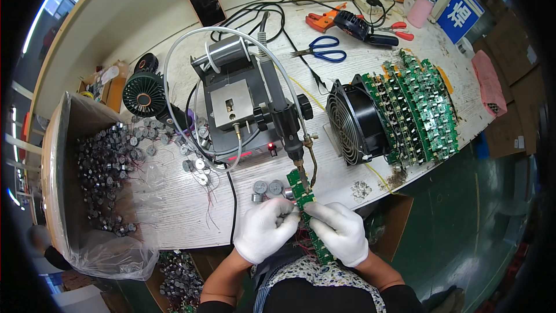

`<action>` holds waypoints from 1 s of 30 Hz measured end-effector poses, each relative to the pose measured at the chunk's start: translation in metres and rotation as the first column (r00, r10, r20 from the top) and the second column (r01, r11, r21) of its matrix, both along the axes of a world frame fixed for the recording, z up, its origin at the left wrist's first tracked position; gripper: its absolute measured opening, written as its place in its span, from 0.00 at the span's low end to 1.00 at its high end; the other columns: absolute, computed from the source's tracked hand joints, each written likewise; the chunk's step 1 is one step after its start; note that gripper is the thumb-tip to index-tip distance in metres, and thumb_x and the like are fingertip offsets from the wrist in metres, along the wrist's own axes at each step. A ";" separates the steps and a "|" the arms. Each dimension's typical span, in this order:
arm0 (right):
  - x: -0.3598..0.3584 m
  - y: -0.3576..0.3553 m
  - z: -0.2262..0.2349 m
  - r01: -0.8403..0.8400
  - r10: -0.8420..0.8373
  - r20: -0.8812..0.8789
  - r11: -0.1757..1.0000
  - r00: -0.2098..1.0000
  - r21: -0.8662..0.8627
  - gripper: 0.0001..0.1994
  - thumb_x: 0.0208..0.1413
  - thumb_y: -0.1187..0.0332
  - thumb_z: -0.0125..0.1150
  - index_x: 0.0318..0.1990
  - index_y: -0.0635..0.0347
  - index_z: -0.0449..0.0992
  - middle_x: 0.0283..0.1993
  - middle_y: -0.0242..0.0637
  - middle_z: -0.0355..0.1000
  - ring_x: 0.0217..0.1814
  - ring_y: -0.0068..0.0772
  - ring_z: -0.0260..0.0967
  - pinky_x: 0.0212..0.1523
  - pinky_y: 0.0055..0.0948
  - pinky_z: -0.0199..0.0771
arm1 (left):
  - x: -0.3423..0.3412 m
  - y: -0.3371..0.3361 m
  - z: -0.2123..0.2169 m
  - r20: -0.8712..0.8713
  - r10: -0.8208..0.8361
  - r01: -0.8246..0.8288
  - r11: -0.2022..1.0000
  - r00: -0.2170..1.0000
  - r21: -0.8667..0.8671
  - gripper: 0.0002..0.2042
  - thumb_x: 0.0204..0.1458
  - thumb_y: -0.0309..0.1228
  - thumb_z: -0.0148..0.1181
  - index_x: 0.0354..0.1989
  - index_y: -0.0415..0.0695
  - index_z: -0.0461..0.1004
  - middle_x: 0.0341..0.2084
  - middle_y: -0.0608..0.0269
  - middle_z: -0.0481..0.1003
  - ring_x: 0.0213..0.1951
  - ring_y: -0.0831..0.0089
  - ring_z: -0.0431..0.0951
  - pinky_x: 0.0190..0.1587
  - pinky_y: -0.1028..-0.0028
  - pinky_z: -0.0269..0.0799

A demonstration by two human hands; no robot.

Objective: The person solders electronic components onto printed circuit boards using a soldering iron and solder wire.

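Note:
A long green circuit board strip (319, 247) runs from under the soldering iron (296, 156) down toward my lap. My right hand (340, 233), in a white glove, is closed on the strip's right edge with thumb and fingers. On the other side my white-gloved left hand (266, 229) is pinched shut beside the board; what its fingertips hold is hidden. Thin red wires show below, between the hands. The iron's tip is over the far part of the board, next to a bent metal feed tube (313, 165). Small round motors (260, 186) lie just beyond my left hand.
A soldering machine (233, 104) with a wire spool stands ahead. Left is a lined box (62, 197) of motors. Right are a black fan (354, 122) and rows of circuit boards (425, 110). Blue-handled scissors (327, 49), cables and a phone (205, 1) lie farther back.

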State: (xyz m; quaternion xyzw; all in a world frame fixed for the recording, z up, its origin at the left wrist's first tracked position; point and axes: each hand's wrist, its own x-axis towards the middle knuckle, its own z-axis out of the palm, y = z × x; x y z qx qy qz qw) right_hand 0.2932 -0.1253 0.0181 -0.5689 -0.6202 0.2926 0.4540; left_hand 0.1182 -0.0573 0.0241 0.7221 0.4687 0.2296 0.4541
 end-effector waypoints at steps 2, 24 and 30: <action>0.000 0.000 0.001 0.001 -0.001 -0.013 1.000 1.000 -0.023 0.18 0.47 0.79 0.64 0.49 0.62 0.78 0.31 0.42 0.73 0.28 0.37 0.73 0.30 0.31 0.74 | -0.002 0.001 0.001 -0.004 -0.013 0.013 1.000 1.000 -0.014 0.07 0.49 0.29 0.64 0.29 0.38 0.74 0.18 0.57 0.75 0.19 0.70 0.76 0.24 0.72 0.71; 0.003 -0.009 0.003 0.026 -0.029 -0.044 0.997 0.999 -0.069 0.14 0.45 0.80 0.63 0.42 0.65 0.79 0.32 0.42 0.75 0.31 0.36 0.74 0.34 0.28 0.73 | 0.002 0.005 -0.015 0.276 0.090 -0.115 0.990 0.957 0.076 0.05 0.51 0.25 0.60 0.31 0.37 0.72 0.28 0.61 0.73 0.30 0.76 0.73 0.36 0.77 0.69; 0.006 -0.012 0.003 0.023 -0.030 -0.092 0.997 0.995 -0.079 0.15 0.47 0.80 0.64 0.44 0.64 0.79 0.32 0.41 0.74 0.31 0.35 0.74 0.34 0.27 0.74 | 0.000 0.005 -0.010 0.351 0.303 -0.042 0.807 0.886 -0.590 0.06 0.54 0.27 0.56 0.33 0.37 0.69 0.27 0.67 0.71 0.28 0.82 0.70 0.31 0.79 0.68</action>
